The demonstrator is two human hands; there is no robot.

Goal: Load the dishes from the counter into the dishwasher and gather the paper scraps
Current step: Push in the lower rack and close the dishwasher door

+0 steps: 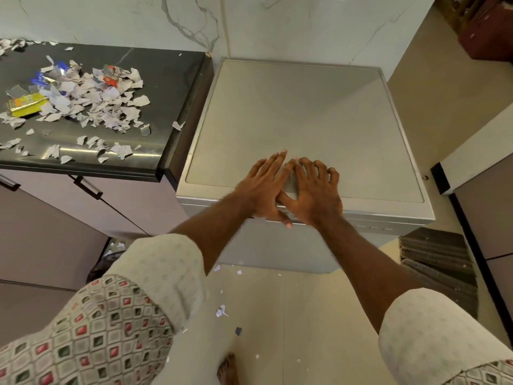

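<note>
A silver dishwasher [305, 112] stands against the marble wall, its door closed. My left hand [263, 184] and my right hand [316, 190] lie side by side on the front edge of its flat top, fingers spread and pointing away from me. Neither hand holds anything. A heap of torn paper scraps [91, 101] covers the dark counter [163, 76] to the left, mixed with blue, orange and yellow wrappers. No dishes are in view on the counter.
A few paper scraps [221, 311] lie on the beige floor in front of the dishwasher. Cabinet doors with dark handles [86, 186] sit under the counter. A dark ribbed mat or rack [438, 262] leans at the right, beside another cabinet [477, 151].
</note>
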